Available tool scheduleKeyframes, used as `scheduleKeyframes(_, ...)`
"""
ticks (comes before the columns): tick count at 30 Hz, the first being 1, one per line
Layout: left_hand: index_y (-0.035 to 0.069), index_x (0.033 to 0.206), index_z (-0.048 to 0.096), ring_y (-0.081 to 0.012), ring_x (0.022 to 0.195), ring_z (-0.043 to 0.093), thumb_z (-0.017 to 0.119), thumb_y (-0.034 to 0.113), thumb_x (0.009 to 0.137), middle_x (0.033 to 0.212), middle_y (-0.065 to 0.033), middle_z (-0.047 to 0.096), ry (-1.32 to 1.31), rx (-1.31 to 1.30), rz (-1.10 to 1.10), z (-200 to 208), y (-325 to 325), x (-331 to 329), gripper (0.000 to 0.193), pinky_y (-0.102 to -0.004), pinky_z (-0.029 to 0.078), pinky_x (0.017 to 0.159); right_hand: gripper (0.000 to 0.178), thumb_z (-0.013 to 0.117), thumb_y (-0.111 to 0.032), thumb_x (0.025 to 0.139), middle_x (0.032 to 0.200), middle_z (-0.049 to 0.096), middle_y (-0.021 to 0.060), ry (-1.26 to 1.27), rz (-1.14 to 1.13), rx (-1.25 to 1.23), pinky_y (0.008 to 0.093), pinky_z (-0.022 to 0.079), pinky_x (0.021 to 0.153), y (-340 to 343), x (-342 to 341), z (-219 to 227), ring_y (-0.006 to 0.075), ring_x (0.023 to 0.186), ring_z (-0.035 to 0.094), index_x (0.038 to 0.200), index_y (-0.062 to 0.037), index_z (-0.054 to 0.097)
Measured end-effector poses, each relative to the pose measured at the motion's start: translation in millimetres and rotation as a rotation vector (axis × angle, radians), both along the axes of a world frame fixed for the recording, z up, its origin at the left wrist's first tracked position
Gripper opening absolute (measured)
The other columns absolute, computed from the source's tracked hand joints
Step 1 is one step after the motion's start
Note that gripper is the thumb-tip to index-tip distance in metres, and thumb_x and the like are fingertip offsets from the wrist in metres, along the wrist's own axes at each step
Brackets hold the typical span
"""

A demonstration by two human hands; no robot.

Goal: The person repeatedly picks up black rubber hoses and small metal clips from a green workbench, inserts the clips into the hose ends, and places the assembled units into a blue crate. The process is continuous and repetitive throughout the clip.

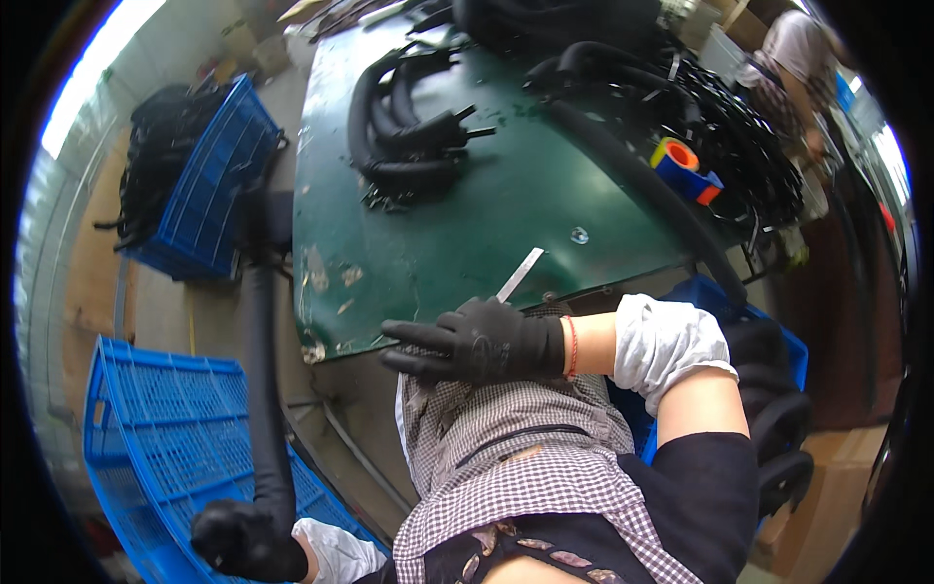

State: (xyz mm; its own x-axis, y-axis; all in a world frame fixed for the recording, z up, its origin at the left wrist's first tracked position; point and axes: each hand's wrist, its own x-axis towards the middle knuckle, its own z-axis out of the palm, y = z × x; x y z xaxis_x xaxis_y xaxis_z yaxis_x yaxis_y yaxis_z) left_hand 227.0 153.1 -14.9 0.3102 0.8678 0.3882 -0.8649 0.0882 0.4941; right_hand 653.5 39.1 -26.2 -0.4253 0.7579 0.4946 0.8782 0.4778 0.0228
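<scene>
Gripping a long, matte black tube (269, 389), left of the green worktop (506, 200): left hand (251, 543), black-gloved. Right hand (472, 341), likewise gloved, two fingers straight; whether gripping the flat white strip (521, 274), cannot tell. Curved tubes (362, 117) atop worktop. Latticed blue crate (185, 419).

No text can be read; a faint print (480, 345) on the black work glove (530, 346) of the right hand (472, 338) is blurred.
</scene>
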Motion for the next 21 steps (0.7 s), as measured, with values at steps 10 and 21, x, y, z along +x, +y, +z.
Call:
scheduleKeyframes(10,0.0,0.137,0.04,-0.0287,0.098,0.055,0.047,0.027,0.097,0.121,-0.0169,0.052,0.906,0.546,-0.084,13.9,42.5,205.7,0.048,-0.0393,0.048,0.08,0.029,0.06,-0.02,0.08,0.065,0.06,0.0066,0.043,-0.477,-0.059,0.0367,0.048,0.044,-139.9,27.9,16.2,0.025,0.054,0.062,0.105,-0.0053,0.058)
scheduleKeyframes(21,-0.006,0.125,0.057,-0.0238,0.087,0.065,0.049,0.016,0.095,0.107,-0.0174,0.067,0.813,0.538,-0.598,-21.4,-28.0,318.9,0.038,-0.0339,0.051,0.078,0.048,0.061,-0.047,0.089,0.078,0.067,0.0189,0.09,-2.205,0.142,0.0457,0.052,0.066,-433.2,23.0,87.3,0.0353,0.072,0.067,0.11,-0.0045,0.059)
